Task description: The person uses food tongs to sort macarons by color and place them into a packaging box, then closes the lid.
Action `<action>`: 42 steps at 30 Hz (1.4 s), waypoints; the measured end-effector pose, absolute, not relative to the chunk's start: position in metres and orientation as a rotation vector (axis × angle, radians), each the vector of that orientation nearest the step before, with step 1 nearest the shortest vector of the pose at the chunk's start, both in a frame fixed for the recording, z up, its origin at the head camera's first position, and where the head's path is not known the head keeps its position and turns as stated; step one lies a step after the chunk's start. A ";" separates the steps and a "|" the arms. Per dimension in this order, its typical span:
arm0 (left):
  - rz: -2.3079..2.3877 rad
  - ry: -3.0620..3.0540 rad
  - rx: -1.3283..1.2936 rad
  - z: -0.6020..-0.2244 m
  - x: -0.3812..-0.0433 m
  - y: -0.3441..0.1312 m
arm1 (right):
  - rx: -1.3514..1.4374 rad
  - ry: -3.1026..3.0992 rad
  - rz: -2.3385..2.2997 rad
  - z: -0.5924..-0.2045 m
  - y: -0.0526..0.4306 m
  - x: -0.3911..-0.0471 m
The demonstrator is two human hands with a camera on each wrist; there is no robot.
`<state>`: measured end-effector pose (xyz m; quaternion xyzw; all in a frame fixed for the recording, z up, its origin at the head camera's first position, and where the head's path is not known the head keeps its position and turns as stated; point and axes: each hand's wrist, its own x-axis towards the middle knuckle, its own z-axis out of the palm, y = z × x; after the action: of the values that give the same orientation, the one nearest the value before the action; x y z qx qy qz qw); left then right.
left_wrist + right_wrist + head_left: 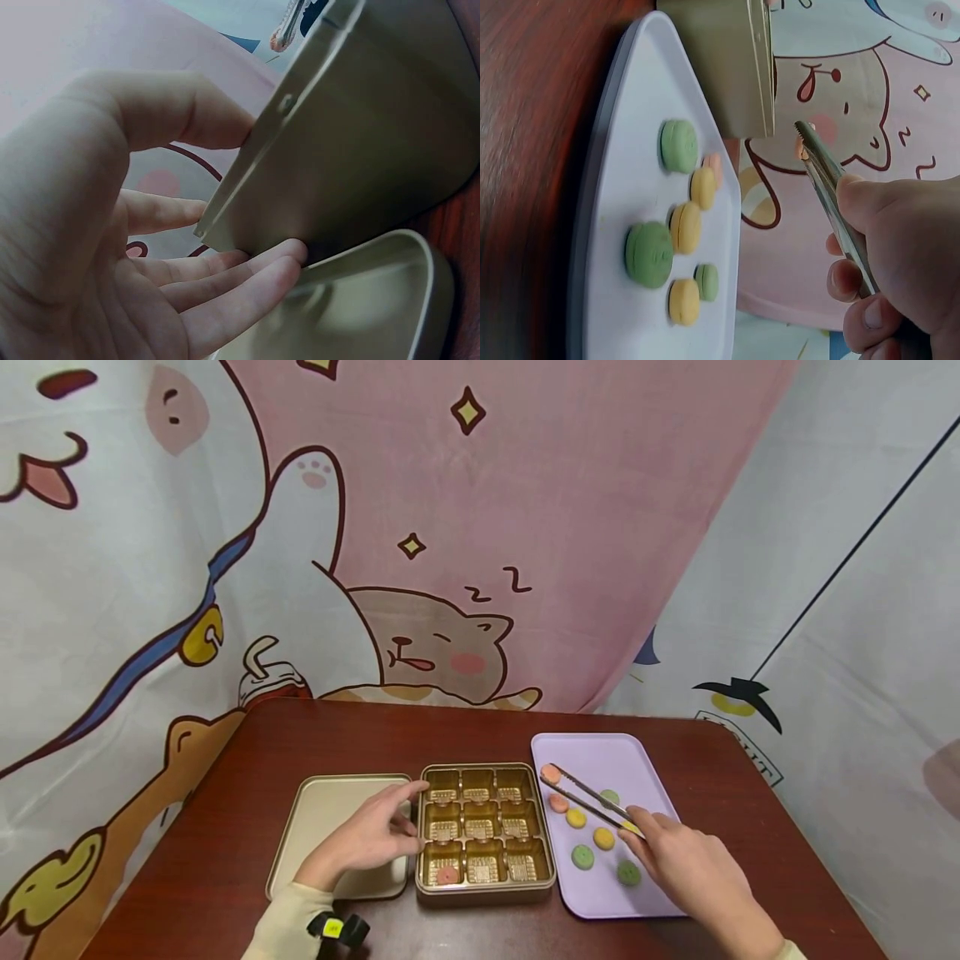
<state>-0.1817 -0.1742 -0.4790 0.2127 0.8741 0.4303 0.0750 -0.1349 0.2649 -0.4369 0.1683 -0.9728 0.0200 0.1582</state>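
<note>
My right hand (693, 868) grips metal tongs (832, 199) over the lilac tray. Between the tong tips sits a pink macaron (551, 773), raised near the tray's left edge. My left hand (375, 827) touches the left side of a gold box (491, 893), its thumb and index fingertip at the rim and its other fingers along the outer wall (360, 150). The box has an insert of several square compartments. A pink macaron (447, 875) lies in the front left compartment.
The lilac tray (592, 760) right of the box bears another pink macaron (558, 802), yellow macarons (603, 838) and green macarons (582, 857). A gold lid (322, 810) lies left of the box, partly under my left hand. A cartoon curtain (562, 527) hangs behind the dark red table (217, 827).
</note>
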 end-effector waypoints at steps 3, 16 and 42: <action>1.288 2.620 0.634 -0.479 -0.182 -0.175 | 0.556 -2.687 0.051 -0.438 0.260 -0.135; 1.273 2.637 0.651 -0.479 -0.184 -0.175 | 0.822 -2.440 0.055 -0.440 0.227 -0.139; 1.286 2.628 0.653 -0.479 -0.183 -0.175 | 1.006 -2.416 0.024 -0.450 0.168 -0.136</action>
<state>-0.1832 -0.1746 -0.4786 0.2172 0.8744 0.4278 0.0720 -0.1356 0.1681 -0.4502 0.3713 -0.8916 0.0087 0.2591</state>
